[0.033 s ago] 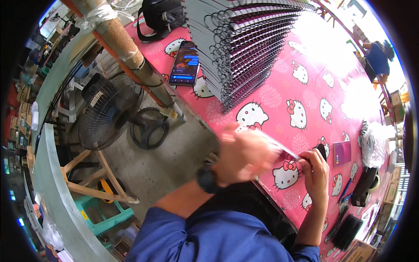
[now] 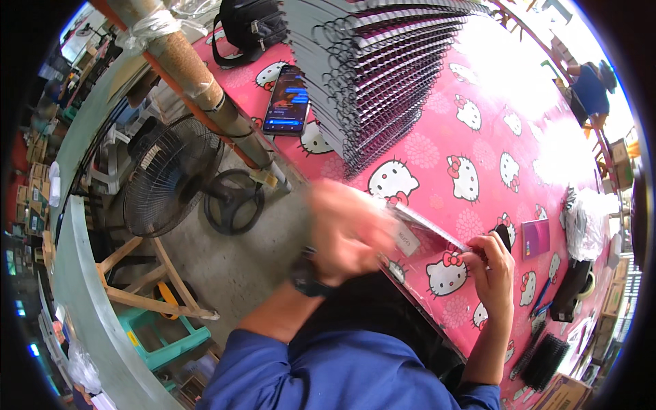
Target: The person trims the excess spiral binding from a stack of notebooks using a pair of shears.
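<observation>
My left hand (image 2: 348, 232), wearing a dark wristwatch (image 2: 309, 273), is smeared by motion over the table's near edge. Its fingers cannot be made out. My right hand (image 2: 493, 268) is closed in a pinch on the near right end of a thin whitish strip (image 2: 434, 227) with fine marks along it. The strip slants up and left toward my left hand, which hides its far end. Beside the strip is a small pale label (image 2: 408, 240). Beyond my hands stands a tall stack of spiral-bound notebooks (image 2: 389, 89) with black wire coils.
A phone (image 2: 287, 102) with a lit screen and a black bag (image 2: 253, 31) lie left of the stack. At right are a purple booklet (image 2: 536, 238), blue pens (image 2: 544, 294), clear plastic wrap (image 2: 586, 222) and black coils (image 2: 544, 362). A fan (image 2: 174, 178) stands left of the pink table (image 2: 437, 154).
My left hand has moved left, uncovering more of the strip and the pale label. My right hand keeps its place at the strip's end.
</observation>
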### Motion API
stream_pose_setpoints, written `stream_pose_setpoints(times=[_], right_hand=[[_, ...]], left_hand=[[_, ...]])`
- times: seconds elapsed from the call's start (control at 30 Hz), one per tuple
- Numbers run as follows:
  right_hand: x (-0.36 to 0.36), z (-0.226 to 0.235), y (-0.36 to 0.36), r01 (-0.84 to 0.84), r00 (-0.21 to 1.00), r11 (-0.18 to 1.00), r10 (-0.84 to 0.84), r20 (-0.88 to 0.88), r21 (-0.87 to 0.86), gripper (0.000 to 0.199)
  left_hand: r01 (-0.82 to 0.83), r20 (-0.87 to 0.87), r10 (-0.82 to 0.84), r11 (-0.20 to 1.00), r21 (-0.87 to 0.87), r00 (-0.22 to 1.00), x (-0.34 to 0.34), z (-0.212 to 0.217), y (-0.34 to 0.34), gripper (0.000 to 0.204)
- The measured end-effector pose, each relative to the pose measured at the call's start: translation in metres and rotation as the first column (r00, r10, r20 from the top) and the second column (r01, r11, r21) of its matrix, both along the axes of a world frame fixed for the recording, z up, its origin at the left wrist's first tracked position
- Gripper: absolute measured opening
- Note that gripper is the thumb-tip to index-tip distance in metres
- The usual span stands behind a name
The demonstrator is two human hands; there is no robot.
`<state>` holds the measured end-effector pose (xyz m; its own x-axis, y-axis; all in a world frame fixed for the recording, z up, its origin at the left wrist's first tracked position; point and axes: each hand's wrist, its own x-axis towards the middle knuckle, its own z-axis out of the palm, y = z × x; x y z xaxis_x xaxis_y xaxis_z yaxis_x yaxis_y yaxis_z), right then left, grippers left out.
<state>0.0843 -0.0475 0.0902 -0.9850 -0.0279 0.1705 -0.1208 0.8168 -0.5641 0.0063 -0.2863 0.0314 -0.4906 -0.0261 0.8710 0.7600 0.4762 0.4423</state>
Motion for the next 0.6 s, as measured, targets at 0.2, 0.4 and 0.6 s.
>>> stream_pose_setpoints(times=[0.2, 0.4, 0.6], right_hand=[[-0.004, -0.002, -0.001, -0.025, 0.999, 1.000, 0.026, -0.045, 0.018, 0.022], [-0.003, -0.002, -0.001, -0.036, 0.997, 0.999, 0.039, -0.069, 0.036, 0.022], [-0.002, -0.003, -0.002, -0.061, 0.993, 0.997, 0.064, -0.097, 0.040, 0.021]], left_hand=[[-0.455, 0.142, 0.596, 0.727, -0.515, 0.790, -0.076, -0.030, -0.078, 0.036], [-0.417, 0.100, 0.679, 0.553, -0.721, 0.727, -0.084, -0.037, -0.076, 0.038], [-0.415, 0.255, 0.564, 0.785, -0.460, 0.785, -0.084, -0.028, -0.077, 0.054]])
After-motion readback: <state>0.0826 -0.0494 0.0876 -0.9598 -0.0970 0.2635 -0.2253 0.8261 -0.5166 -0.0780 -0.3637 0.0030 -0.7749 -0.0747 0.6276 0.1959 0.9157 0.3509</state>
